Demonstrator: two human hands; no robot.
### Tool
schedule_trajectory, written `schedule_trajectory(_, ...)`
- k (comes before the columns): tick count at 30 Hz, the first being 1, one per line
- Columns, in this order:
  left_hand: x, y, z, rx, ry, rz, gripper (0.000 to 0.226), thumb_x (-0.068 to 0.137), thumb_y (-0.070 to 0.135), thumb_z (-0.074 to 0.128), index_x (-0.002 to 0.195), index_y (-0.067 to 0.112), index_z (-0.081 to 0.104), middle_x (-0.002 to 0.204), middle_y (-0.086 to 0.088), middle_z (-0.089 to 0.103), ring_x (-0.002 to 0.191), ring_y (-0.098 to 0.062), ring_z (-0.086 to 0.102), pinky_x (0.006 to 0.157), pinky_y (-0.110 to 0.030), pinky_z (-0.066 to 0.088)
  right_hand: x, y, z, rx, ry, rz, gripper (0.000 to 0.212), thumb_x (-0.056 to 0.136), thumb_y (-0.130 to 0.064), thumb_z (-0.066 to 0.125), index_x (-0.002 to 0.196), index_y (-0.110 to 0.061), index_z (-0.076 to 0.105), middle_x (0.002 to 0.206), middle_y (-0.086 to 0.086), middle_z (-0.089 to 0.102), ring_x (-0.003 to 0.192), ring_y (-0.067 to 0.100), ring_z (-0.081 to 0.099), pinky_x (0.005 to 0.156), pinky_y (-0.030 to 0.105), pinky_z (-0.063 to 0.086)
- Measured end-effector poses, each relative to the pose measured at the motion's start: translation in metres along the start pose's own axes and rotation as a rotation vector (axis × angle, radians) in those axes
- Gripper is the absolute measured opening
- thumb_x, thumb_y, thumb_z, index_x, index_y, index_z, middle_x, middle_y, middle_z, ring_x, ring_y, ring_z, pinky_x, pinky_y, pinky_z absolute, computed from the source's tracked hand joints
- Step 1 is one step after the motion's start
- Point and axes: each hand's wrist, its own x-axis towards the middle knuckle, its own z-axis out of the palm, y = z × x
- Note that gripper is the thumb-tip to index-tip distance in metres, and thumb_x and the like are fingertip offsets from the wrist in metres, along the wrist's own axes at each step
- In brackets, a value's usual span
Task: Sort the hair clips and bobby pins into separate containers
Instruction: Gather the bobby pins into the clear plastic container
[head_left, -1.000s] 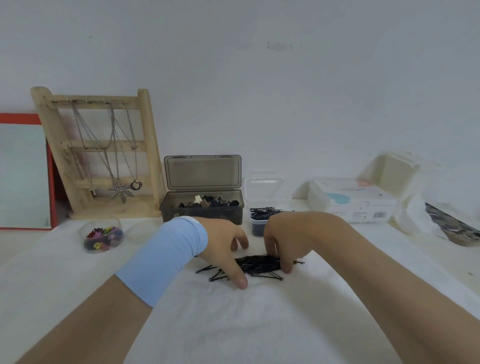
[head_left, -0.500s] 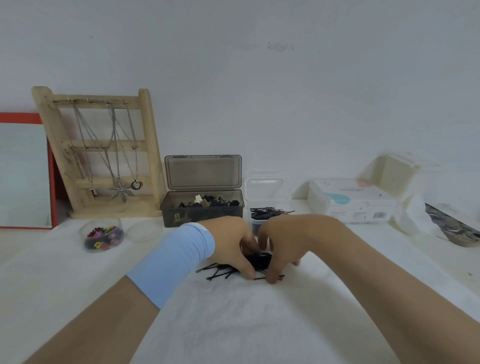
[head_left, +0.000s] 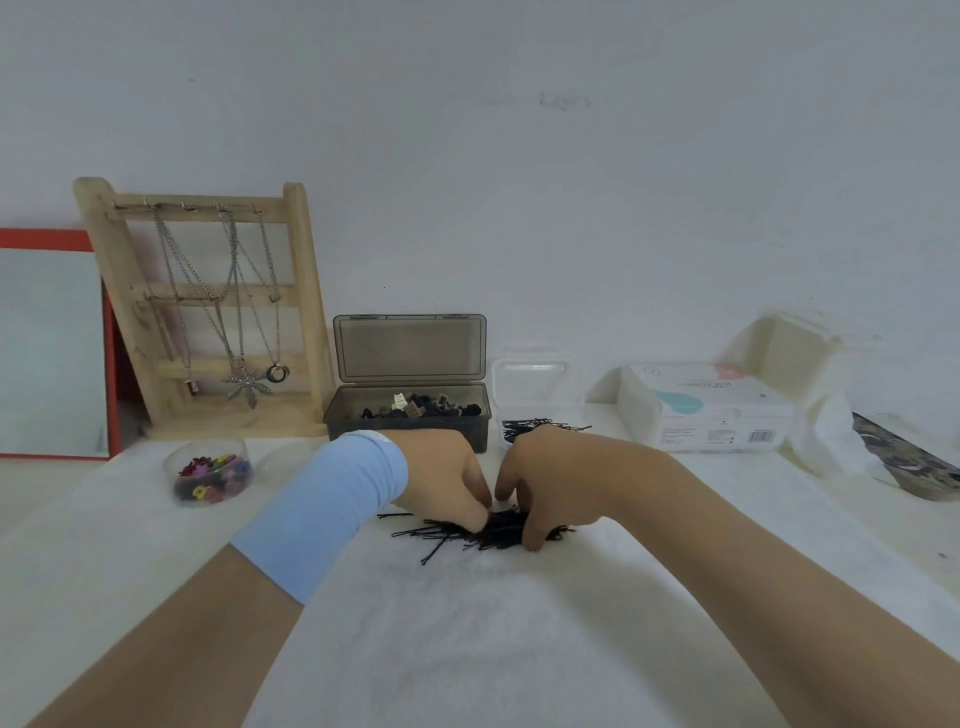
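Both hands down on bench, centre. Left hand (blue wristband) and right hand curl fingers round one bunch of black bobby pins, pinching it from both sides; a few pins splay out left. Behind: open grey box of hair clips, small clear box with more pins, round tub of coloured clips far left.

Bobby-pin pile lies centrally on the cloth. Hair-clip box stands at 12 o'clock; pin container, 1 o'clock; round tub, 10 o'clock.
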Motion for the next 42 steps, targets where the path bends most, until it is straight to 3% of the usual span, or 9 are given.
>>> schedule_trajectory(8,0.013,0.006,0.010,0.088,0.137,-0.023,0.030,0.074,0.050,0.076,0.088,0.024,0.079,0.070,0.008,0.065,0.065,-0.015,0.060,0.067,-0.028,0.054,-0.002,-0.008,0.002,-0.108,-0.018,-0.032,0.031,0.084,-0.033,0.073,0.108,-0.013,0.073,0.089,0.005,0.066,0.079,0.021,0.052,0.048,0.020,0.029)
schedule_trajectory(12,0.006,-0.003,0.002,0.108,0.020,-0.058,0.038,0.067,0.057,0.079,0.093,0.029,0.079,0.080,0.013,0.071,0.078,-0.013,0.067,0.081,-0.032,0.058,-0.002,-0.012,0.002,-0.187,0.008,-0.038,0.026,0.088,-0.031,0.067,0.104,-0.012,0.074,0.085,0.004,0.061,0.077,0.020,0.052,0.043,0.021,0.023)
schedule_trajectory(16,0.009,0.000,0.005,0.167,0.049,-0.033,0.020,0.072,0.046,0.080,0.072,0.029,0.069,0.066,0.017,0.062,0.066,-0.010,0.059,0.070,-0.027,0.054,-0.005,-0.015,0.005,-0.206,0.051,-0.030,0.025,0.091,-0.029,0.064,0.107,-0.012,0.073,0.087,0.004,0.059,0.075,0.021,0.049,0.043,0.022,0.022)
schedule_trajectory(20,0.003,-0.011,-0.003,0.089,0.006,-0.060,0.024,0.074,0.042,0.080,0.095,0.031,0.078,0.085,0.014,0.074,0.081,-0.011,0.069,0.082,-0.028,0.057,-0.005,-0.011,0.005,-0.152,0.047,-0.049,0.019,0.093,-0.026,0.061,0.100,-0.011,0.070,0.089,0.006,0.062,0.082,0.024,0.053,0.049,0.026,0.029)
schedule_trajectory(23,-0.001,-0.026,-0.008,0.019,-0.041,-0.110,0.018,0.075,0.035,0.081,0.093,0.034,0.078,0.085,0.015,0.075,0.074,-0.007,0.071,0.073,-0.019,0.053,-0.006,0.004,0.000,-0.007,0.035,-0.042,0.011,0.092,-0.023,0.059,0.087,-0.015,0.062,0.089,0.008,0.068,0.085,0.025,0.059,0.064,0.032,0.044)
schedule_trajectory(27,-0.003,-0.029,-0.009,-0.032,-0.058,-0.110,0.019,0.079,0.035,0.078,0.097,0.032,0.077,0.086,0.012,0.076,0.071,-0.008,0.070,0.077,-0.021,0.054,-0.011,0.022,-0.010,0.473,0.003,-0.048,0.009,0.095,-0.014,0.056,0.094,-0.015,0.065,0.091,0.007,0.074,0.073,0.014,0.063,0.069,0.028,0.051)
schedule_trajectory(31,-0.004,-0.024,-0.017,-0.221,0.140,-0.065,0.020,0.091,0.019,0.056,0.103,0.029,0.068,0.088,0.007,0.075,0.077,-0.015,0.072,0.078,-0.029,0.058,-0.009,0.034,-0.005,0.881,-0.015,-0.126,0.014,0.100,-0.004,0.046,0.101,-0.008,0.060,0.086,0.008,0.067,0.077,0.021,0.064,0.072,0.034,0.049)
schedule_trajectory(36,-0.008,-0.012,-0.026,-0.610,0.374,0.059,0.018,0.094,0.006,0.049,0.101,0.019,0.060,0.081,-0.003,0.074,0.068,-0.018,0.068,0.063,-0.030,0.057,-0.001,0.043,0.003,1.113,0.051,-0.132,0.020,0.102,-0.004,0.040,0.112,-0.008,0.058,0.081,0.006,0.057,0.072,0.024,0.049,0.070,0.038,0.032)
schedule_trajectory(42,-0.013,-0.022,-0.032,-0.543,0.433,0.091,0.009,0.094,0.011,0.064,0.092,0.015,0.072,0.070,0.000,0.074,0.056,-0.013,0.064,0.056,-0.023,0.054,-0.007,0.053,-0.002,1.144,-0.078,-0.098,0.025,0.105,-0.002,0.035,0.116,-0.004,0.056,0.076,0.002,0.051,0.063,0.019,0.045,0.059,0.029,0.033)
